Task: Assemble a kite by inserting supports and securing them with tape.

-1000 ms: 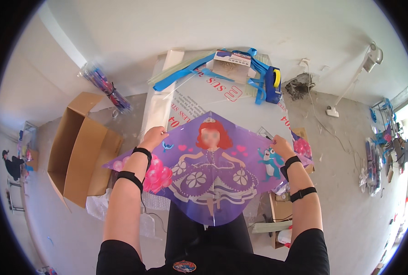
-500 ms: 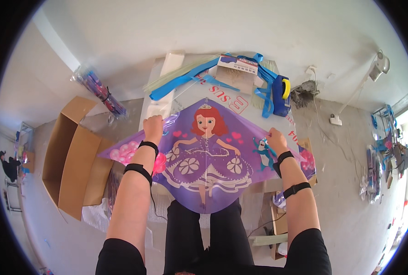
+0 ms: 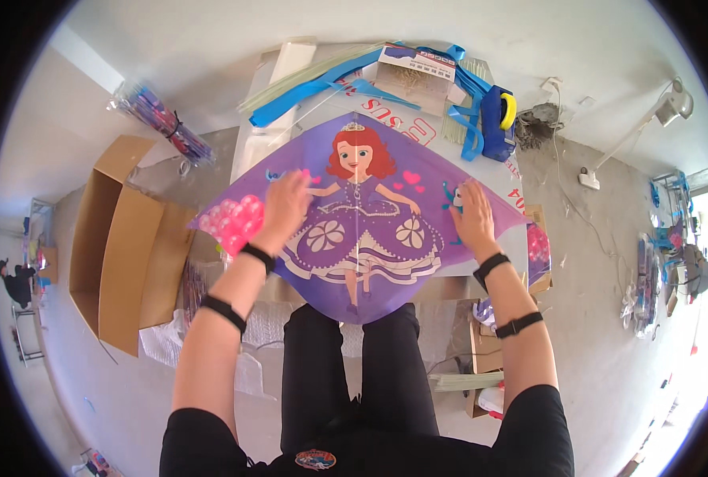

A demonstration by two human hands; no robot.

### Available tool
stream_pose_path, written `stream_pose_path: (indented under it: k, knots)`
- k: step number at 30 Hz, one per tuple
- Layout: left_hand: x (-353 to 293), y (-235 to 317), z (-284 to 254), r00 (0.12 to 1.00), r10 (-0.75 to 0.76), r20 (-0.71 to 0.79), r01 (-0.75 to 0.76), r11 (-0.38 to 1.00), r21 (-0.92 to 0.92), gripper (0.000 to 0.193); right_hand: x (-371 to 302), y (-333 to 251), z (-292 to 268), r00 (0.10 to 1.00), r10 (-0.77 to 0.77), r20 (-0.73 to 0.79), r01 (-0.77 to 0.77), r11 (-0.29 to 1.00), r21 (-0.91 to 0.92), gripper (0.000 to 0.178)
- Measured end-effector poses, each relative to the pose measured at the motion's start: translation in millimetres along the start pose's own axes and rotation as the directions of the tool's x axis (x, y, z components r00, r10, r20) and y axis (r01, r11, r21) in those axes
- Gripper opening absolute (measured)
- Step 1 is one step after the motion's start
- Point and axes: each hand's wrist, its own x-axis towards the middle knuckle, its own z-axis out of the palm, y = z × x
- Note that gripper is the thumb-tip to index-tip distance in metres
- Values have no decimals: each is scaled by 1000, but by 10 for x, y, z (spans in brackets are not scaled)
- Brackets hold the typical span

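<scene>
A purple diamond-shaped kite (image 3: 359,290) printed with a red-haired princess in a gown lies spread over the table, its rounded lower end reaching past the near edge above my legs. On its left half, beside the pink printed balloons, my left hand (image 3: 288,211) rests open with its fingers stretched out. My right hand (image 3: 474,219) lies open and flat on the right half, partly covering a printed blue animal. Neither hand grips anything. Dark straps circle both wrists and forearms.
Blue ribbon (image 3: 310,91), thin pale sticks and an open carton (image 3: 414,75) occupy the table's far side. Near them stands a blue tape dispenser (image 3: 497,131). A large cardboard box (image 3: 119,262) stands left; a bundle of wrapped items (image 3: 163,123) leans behind it. A white lamp (image 3: 672,103) is at right.
Both hands have let go of the kite's upper edges and now lie flat on its face. The kite has settled flatter onto the table. The whole view has shifted.
</scene>
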Motion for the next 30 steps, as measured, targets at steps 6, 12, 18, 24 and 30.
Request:
stream_pose_path:
  k: [6, 12, 18, 24, 30]
  knots:
    - [-795, 515, 239, 957, -120, 265, 108, 992, 61, 64, -552, -112, -44, 981, 13, 193, 14, 991, -133, 60]
    - [-774, 416, 370, 964, -110, 240, 82, 989, 125, 65, -597, -144, 81, 975, 96, 201, -58, 981, -186, 60]
    - [-602, 375, 447, 959, -119, 256, 94, 990, 108, 65, -514, 5, 181, 988, 65, 140, -34, 977, -212, 59]
    - [-584, 420, 350, 940, -171, 294, 144, 983, 111, 62, -517, -53, 209, 983, 99, 155, -59, 968, -242, 61]
    - [-788, 923, 159, 933, 132, 336, -124, 991, -44, 69, -875, -208, -22, 995, 49, 92, -29, 978, -208, 63]
